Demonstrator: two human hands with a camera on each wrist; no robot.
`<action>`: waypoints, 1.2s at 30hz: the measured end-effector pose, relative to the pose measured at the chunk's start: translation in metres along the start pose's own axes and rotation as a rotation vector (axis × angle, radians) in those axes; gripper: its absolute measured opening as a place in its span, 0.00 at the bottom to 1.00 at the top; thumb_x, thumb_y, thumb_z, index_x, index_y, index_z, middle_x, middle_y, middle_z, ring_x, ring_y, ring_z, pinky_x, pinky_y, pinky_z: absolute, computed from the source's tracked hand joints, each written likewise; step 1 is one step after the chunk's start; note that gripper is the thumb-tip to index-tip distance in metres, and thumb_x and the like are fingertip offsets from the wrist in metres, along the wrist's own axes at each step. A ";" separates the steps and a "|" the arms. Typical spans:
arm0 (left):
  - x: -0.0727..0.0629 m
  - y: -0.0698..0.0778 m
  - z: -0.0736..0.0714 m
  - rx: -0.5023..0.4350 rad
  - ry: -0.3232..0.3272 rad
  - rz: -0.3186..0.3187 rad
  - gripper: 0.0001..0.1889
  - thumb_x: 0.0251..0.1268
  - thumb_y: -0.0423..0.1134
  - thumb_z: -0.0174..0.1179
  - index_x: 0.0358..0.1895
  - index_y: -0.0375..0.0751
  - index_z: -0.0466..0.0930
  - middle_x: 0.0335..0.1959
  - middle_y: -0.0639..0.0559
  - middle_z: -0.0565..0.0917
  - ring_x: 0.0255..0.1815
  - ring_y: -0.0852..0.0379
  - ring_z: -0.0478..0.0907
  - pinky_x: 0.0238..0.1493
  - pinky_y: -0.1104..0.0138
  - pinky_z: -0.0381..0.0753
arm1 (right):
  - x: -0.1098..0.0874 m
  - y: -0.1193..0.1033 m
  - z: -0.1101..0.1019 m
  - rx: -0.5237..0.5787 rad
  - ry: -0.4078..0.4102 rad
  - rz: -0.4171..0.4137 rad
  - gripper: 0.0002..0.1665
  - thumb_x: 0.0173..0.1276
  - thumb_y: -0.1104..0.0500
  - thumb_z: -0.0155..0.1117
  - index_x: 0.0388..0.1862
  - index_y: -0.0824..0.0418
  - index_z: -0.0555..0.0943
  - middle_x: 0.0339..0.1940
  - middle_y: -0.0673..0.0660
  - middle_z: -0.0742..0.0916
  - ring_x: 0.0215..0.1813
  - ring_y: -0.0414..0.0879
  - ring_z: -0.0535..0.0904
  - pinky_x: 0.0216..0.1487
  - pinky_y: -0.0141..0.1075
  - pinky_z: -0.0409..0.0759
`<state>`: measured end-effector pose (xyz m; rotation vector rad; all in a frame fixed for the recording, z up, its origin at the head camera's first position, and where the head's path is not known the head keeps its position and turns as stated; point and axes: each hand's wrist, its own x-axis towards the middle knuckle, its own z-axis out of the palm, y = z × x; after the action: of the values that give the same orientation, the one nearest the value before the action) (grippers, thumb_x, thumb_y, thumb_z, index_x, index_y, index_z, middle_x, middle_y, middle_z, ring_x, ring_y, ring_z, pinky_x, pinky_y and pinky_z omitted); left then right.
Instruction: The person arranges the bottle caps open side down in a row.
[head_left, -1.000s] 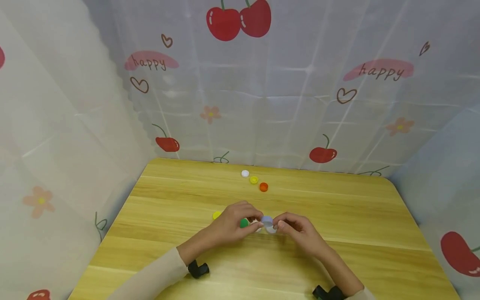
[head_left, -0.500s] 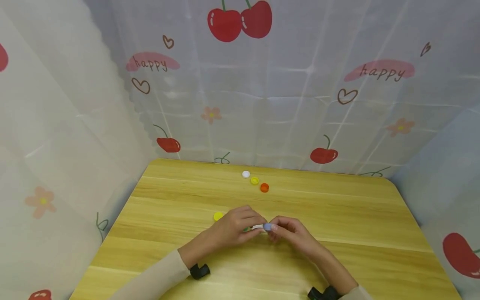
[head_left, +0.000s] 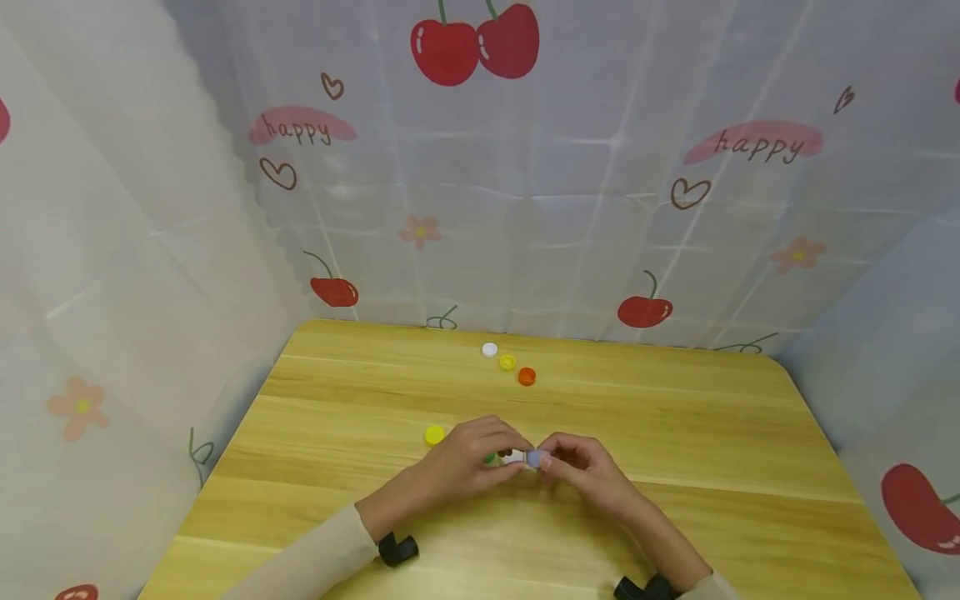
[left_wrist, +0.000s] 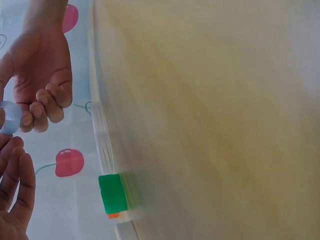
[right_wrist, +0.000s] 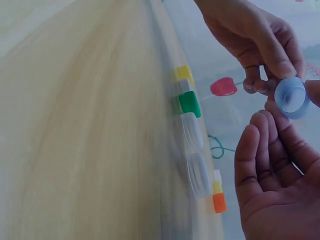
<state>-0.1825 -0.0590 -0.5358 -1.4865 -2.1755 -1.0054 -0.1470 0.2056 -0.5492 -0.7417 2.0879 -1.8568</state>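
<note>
A light-blue bottle cap [head_left: 533, 458] is held up between my two hands. In the right wrist view its hollow side [right_wrist: 291, 97] faces the camera, showing a ring-like rim. The thumb and fingertips of my left hand [head_left: 471, 454] pinch its left side. From the other side my right hand [head_left: 588, 468] pinches it with thumb and index finger; its other fingers [right_wrist: 250, 150] lie lightly bent. Just under the hands, a green cap [right_wrist: 190, 104] and two whitish translucent caps [right_wrist: 192, 131] [right_wrist: 199, 175] stand on the table.
A yellow cap [head_left: 435, 435] lies left of my left hand. Farther back on the wooden table [head_left: 675, 408], a white cap [head_left: 490, 350], a yellow cap [head_left: 507, 362] and an orange cap [head_left: 527, 377] form a slanting row. Printed curtains [head_left: 525, 267] surround the table.
My right hand has moved left and closed in on the light-blue cap, its thumb now over it. The cap has turned and come slightly lower. My left hand has hardly moved.
</note>
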 end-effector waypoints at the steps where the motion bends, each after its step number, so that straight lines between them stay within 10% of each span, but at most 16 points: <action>1: 0.000 0.001 0.001 -0.040 0.007 -0.030 0.11 0.72 0.42 0.73 0.54 0.49 0.89 0.48 0.59 0.92 0.42 0.63 0.86 0.47 0.80 0.82 | -0.001 -0.001 0.001 -0.037 0.020 -0.019 0.08 0.83 0.66 0.58 0.50 0.63 0.85 0.43 0.61 0.89 0.42 0.53 0.87 0.45 0.42 0.90; 7: -0.002 0.004 0.003 -0.244 0.044 -0.184 0.11 0.70 0.42 0.75 0.52 0.49 0.90 0.43 0.55 0.92 0.39 0.67 0.85 0.42 0.74 0.87 | -0.004 -0.007 0.005 -0.244 0.132 -0.177 0.13 0.76 0.68 0.69 0.50 0.52 0.86 0.45 0.52 0.88 0.43 0.42 0.85 0.47 0.36 0.88; 14: -0.003 0.006 0.004 -0.259 0.043 -0.237 0.11 0.72 0.44 0.74 0.53 0.51 0.89 0.43 0.56 0.91 0.40 0.70 0.83 0.42 0.73 0.88 | -0.004 -0.008 0.008 -0.376 0.164 -0.330 0.19 0.69 0.69 0.75 0.54 0.52 0.86 0.48 0.50 0.89 0.43 0.41 0.86 0.43 0.38 0.89; 29: 0.009 0.009 0.007 -0.240 -0.048 -0.240 0.13 0.74 0.45 0.72 0.56 0.50 0.88 0.48 0.57 0.90 0.43 0.61 0.86 0.46 0.70 0.88 | -0.013 -0.010 -0.001 -0.462 0.210 -0.311 0.20 0.66 0.67 0.80 0.54 0.52 0.87 0.49 0.49 0.90 0.43 0.41 0.86 0.43 0.37 0.89; 36: 0.025 0.008 0.021 -0.032 -0.193 -0.266 0.14 0.75 0.55 0.69 0.56 0.57 0.88 0.52 0.63 0.89 0.52 0.65 0.84 0.59 0.69 0.80 | -0.026 -0.010 -0.014 -0.534 0.204 -0.221 0.18 0.69 0.62 0.80 0.54 0.49 0.86 0.48 0.46 0.89 0.44 0.41 0.86 0.45 0.36 0.88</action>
<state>-0.1830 -0.0258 -0.5330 -1.3837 -2.5588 -1.0184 -0.1303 0.2306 -0.5406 -0.9649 2.7848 -1.5278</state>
